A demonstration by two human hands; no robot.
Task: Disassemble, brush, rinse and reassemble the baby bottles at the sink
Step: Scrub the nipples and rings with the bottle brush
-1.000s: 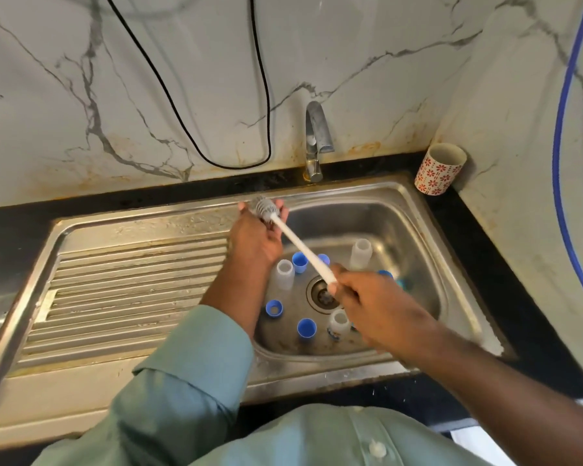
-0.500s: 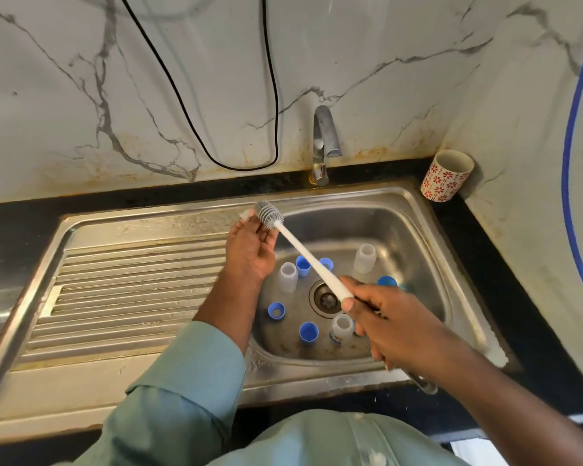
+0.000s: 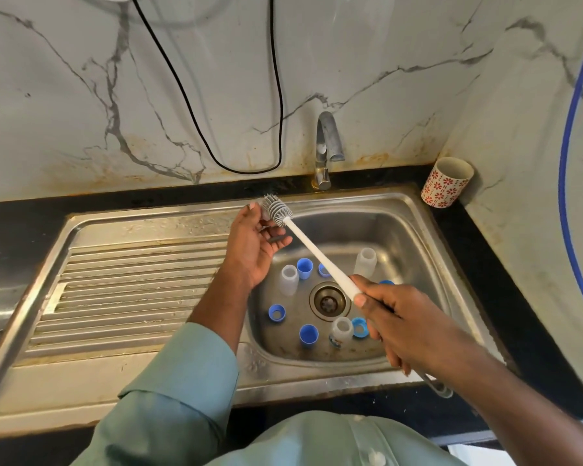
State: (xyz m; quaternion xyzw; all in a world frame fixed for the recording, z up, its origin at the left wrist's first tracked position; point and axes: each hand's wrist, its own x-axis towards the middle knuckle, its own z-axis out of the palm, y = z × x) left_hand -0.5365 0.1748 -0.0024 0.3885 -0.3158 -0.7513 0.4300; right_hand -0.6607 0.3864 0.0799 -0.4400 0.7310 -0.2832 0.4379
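The right hand [image 3: 401, 317] is gripping the lower end of the bottle brush [image 3: 312, 252], fingers curled round the white handle; the very end of the handle is showing below the wrist, near the sink's [image 3: 428, 250] front rim. The grey bristle head is pointing up and back toward the rear left corner of the basin. The left hand [image 3: 253, 247] is hovering just beside the bristles with fingers relaxed and spread, palm turned up; whether a fingertip is touching the bristles is hard to tell.

Down in the basin the bottle parts are standing apart around the drain [image 3: 329, 301]. Three clear bottle bodies [image 3: 289, 280] are showing: one left of the drain, one toward the back right, one at the front beside the right hand. Blue caps and rings [image 3: 308, 333] are lying scattered among them; the brush handle is crossing in front of one and the right hand is covering part of two more, so their number is uncertain.

The tap [image 3: 327, 149] is standing at the basin's back edge. A red-patterned cup [image 3: 446, 181] is sitting in the worktop's [image 3: 505, 297] back right corner. The ribbed drainboard [image 3: 132, 297] is stretching to the left. A black cable [image 3: 276, 95] is hanging down the marble wall.
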